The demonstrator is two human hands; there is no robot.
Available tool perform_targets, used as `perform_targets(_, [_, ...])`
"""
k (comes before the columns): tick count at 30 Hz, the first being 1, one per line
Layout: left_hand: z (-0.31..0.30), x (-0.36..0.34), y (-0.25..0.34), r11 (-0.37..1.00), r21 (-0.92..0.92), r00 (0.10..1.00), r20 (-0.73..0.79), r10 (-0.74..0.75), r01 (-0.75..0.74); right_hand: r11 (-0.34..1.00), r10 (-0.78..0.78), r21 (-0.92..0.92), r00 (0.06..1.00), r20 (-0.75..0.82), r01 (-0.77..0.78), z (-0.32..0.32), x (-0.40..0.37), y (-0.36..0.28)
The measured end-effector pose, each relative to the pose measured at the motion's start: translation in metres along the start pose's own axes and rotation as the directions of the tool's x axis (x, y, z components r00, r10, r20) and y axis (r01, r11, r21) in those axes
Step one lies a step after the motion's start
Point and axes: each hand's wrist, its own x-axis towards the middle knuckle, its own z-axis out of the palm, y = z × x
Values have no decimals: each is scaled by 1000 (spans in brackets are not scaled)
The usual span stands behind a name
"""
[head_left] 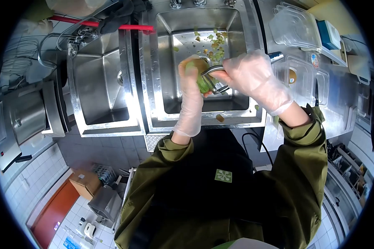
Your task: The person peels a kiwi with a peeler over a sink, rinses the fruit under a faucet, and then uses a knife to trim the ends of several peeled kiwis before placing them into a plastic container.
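Both of my hands wear clear plastic gloves above the right-hand sink basin (232, 99). My left hand (190, 81) is closed around a rounded green fruit (203, 85), whose exact kind I cannot make out. A metal peeler (213, 69) with a wide forked head is gripped in my right hand (250, 71). Its head lies against the fruit's right side, and a shiny handle end shows past the glove. Small green and brown peel scraps (217, 46) are strewn over the basin floor. One brownish scrap (220, 118) rests on the front rim.
To the left is a second sink basin (97, 79). A red bar (124, 27) reaches over the divider at the back. Stacked clear plastic containers (295, 27) and a clear lidded box (299, 74) stand on the right counter. Wire whisks (23, 54) hang at far left.
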Motion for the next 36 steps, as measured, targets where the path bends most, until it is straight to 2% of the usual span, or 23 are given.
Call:
perform_targets(3, [1, 1, 3, 999, 29, 999, -1, 32, -32, 1000, -12, 12, 999, 50, 11, -4, 5, 2])
perform_targets(6, [0, 7, -5, 984, -99, 989, -3, 147, -146, 999, -18, -47, 997, 74, 22, -6, 7, 4])
perform_targets(9, [2, 9, -2, 981, -156, 993, 10, 119, -116, 997, 9, -81, 991, 137, 2, -9, 12, 6])
perform_targets(12, [6, 8, 10, 1000, 4, 1000, 9, 23, -23, 996, 24, -89, 995, 95, -15, -6, 18, 11])
perform_targets(13, [5, 8, 13, 999, 12, 999, 12, 42, -42, 994, 12, -109, 999, 51, -6, -5, 19, 13])
perform_targets(16, [-11, 8, -11, 983, 74, 967, 207, 150, -169, 933, 167, -330, 985, 48, -142, 10, 22, 56])
perform_targets(17, [-13, 10, -10, 994, 50, 975, 202, 87, -99, 970, -26, -242, 981, -192, -22, 5, 17, 63])
perform_targets(18, [-12, 11, -6, 999, 19, 981, 193, 26, -30, 975, 33, -220, 999, -10, -34, -2, 22, 59])
perform_targets(19, [-13, 9, -2, 999, -8, 981, 189, -46, 49, 978, 96, -199, 979, 180, -60, -11, 22, 47])
perform_targets(20, [-13, 10, 0, 992, -34, 973, 199, -116, 125, 977, 160, -192, 920, 359, -96, -18, 21, 36])
perform_targets(21, [-15, 14, -4, 992, -25, 971, 207, -117, 125, 983, 149, -160, 903, 402, -91, -22, 20, 28])
perform_targets(24, [-22, 15, -8, 983, -74, 940, 311, -140, 170, 998, 6, -68, 944, 329, 17, -16, 12, 22])
perform_targets(28, [-20, 13, -7, 973, -92, 923, 346, -168, 211, 998, -25, -48, 929, 370, 46, -12, 14, 12])
perform_targets(30, [-16, 9, -6, 972, -101, 933, 316, -169, 210, 996, -63, -39, 929, 366, 83, -11, 16, 11])
perform_targets(33, [-19, 9, -9, 982, -54, 943, 294, -156, 180, 993, -104, -31, 962, 253, 115, -3, 12, 12])
perform_targets(36, [-25, 7, -13, 992, -15, 948, 296, -115, 125, 995, -95, 9, 968, 233, 96, 1, 13, 12])
